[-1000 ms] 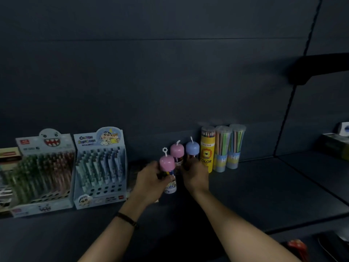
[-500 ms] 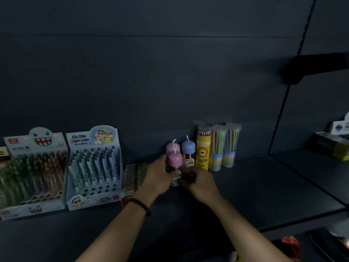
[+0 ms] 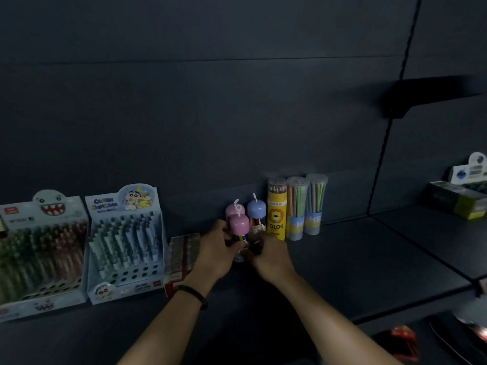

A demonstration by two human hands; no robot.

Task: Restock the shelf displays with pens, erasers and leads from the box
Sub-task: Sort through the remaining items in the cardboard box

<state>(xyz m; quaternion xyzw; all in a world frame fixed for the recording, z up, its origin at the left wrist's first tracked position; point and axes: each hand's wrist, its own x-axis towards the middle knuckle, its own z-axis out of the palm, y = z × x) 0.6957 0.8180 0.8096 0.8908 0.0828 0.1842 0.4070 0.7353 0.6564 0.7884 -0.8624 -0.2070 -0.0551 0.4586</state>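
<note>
Between the curled fingers of the left hand (image 3: 214,250) and the right hand (image 3: 270,256): one pink-top tube (image 3: 239,225), upright on the shelf (image 3: 355,259), gripped low on both sides, fingers narrow and wrapped round it. Looks tall, thin and top-heavy, so could tip with a quick let-go or a small nudge. Just behind the fingertips, almost touching: a second pink-top tube (image 3: 232,209) and a blue-top tube (image 3: 256,209). Could fall like dominoes after one bump from the held one. Just past the right-hand knuckles: a yellow tube (image 3: 276,212), close enough for a knock from a wide pull-back. Just left of the left-hand fingers: a flat red pack (image 3: 181,255), easy to shove with the wrist. Very dim too, so easy to misjudge gaps. Best to let go slowly and pull straight back. Now counting. Pink-top tubes: two. Blue-top tubes: one. Yellow tubes: one. Clear tubes (image 3: 297,206) (image 3: 315,204) of pencils, beyond the yellow one, away from the right-hand fingers: two. Pen boxes, well left of the left-hand fingers: two, a toothy-face box (image 3: 42,246) and a cartoon box (image 3: 126,241), both with empty holes in the front rows. Pens inside: too many and too blurred to count. Red packs: one. Far to the right of the right-hand fingers: one far box (image 3: 456,200), too dark to tell more.
</note>
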